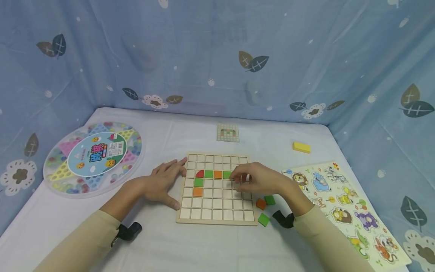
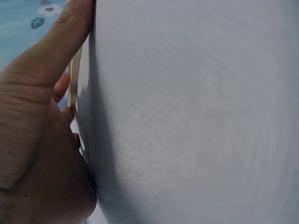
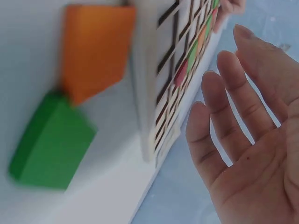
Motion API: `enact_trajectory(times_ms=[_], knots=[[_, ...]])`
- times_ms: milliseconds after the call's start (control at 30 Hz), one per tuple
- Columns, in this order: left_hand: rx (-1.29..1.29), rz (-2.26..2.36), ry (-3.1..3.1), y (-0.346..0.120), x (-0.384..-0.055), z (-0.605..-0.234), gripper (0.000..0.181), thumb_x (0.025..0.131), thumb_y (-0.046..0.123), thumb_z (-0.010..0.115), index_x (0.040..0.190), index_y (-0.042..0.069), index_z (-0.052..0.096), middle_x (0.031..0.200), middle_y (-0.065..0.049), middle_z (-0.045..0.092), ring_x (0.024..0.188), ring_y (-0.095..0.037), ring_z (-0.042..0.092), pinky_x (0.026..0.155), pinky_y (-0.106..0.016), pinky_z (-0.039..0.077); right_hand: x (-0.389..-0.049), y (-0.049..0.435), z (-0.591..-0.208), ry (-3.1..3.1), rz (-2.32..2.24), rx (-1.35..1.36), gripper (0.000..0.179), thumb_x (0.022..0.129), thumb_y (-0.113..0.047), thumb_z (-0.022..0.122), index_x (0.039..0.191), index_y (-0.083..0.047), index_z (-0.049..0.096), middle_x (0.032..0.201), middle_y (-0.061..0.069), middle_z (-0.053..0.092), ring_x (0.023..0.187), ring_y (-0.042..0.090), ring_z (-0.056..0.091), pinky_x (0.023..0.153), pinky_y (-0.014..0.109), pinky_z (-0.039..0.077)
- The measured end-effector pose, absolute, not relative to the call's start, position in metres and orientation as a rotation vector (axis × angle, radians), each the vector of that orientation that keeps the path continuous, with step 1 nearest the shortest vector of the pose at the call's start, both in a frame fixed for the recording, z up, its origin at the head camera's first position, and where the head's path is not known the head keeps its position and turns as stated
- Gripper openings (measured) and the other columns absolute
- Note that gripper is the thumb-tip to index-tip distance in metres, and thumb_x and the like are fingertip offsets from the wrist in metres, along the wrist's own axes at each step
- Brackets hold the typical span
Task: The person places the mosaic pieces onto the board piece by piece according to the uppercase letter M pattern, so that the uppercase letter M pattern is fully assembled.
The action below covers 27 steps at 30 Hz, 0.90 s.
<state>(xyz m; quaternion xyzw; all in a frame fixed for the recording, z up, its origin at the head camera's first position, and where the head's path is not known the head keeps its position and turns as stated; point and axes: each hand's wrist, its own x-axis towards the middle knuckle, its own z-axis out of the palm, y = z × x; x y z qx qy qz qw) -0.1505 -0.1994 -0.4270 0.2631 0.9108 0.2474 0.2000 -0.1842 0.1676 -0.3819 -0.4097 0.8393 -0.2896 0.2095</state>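
Note:
A wooden grid board (image 1: 217,214) lies flat on the table. One row carries a red rounded corner tile (image 1: 200,173), a green tile (image 1: 209,174), an orange tile (image 1: 218,174) and another green one; below the red tile sit a green and an orange tile. Relaxed fingers of my left hand (image 1: 163,184) rest along the board's left edge, thumb near its lower corner. Over the board's right side hovers my right hand (image 1: 258,179), fingers loosely bent around nothing. The right wrist view reveals a red tile (image 3: 181,72) at the row's near end, which this hand hides from the head view.
Loose orange (image 1: 261,204) and green (image 1: 263,220) tiles lie off the board's lower right. A small pattern card (image 1: 228,132) is behind the board, a yellow block (image 1: 301,147) farther right. Left stands a round marble-game box (image 1: 98,155); right, an animal puzzle board (image 1: 343,202).

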Motion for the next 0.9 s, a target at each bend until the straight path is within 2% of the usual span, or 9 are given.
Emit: enact_trajectory(times_ms=[233, 467, 900], knots=[[0.743, 0.687, 2.555, -0.201, -0.151, -0.428, 0.091, 0.065, 0.064, 0.089, 0.124, 0.021, 0.036, 0.174, -0.011, 0.001, 0.156, -0.046, 0.004, 0.115, -0.072, 0.01, -0.181, 0.188, -0.384, 2.343, -0.832, -1.093, 0.03, 0.094, -0.016, 0.075, 0.124, -0.012, 0.069, 0.106, 0.001, 0.069, 0.094, 0.012, 0.063, 0.077, 0.033, 0.055], [0.745, 0.69, 2.553, -0.201, -0.152, -0.429, 0.091, 0.065, 0.065, 0.089, 0.124, 0.021, 0.036, 0.173, -0.011, 0.001, 0.156, -0.047, 0.004, 0.116, -0.071, 0.01, -0.178, 0.205, -0.389, 2.367, -0.833, -1.045, 0.033, 0.091, -0.024, 0.08, 0.122, -0.015, 0.069, 0.109, 0.0, 0.069, 0.096, 0.019, 0.063, 0.078, 0.033, 0.055], [0.755, 0.704, 2.54, -0.198, -0.152, -0.427, 0.088, 0.066, 0.062, 0.089, 0.125, 0.021, 0.037, 0.173, -0.013, 0.0, 0.155, -0.048, 0.003, 0.116, -0.072, 0.007, -0.17, 0.238, -0.395, 2.413, -0.855, -0.946, 0.039, 0.086, -0.028, 0.084, 0.121, -0.017, 0.069, 0.108, -0.003, 0.069, 0.094, 0.02, 0.062, 0.074, 0.029, 0.054]])
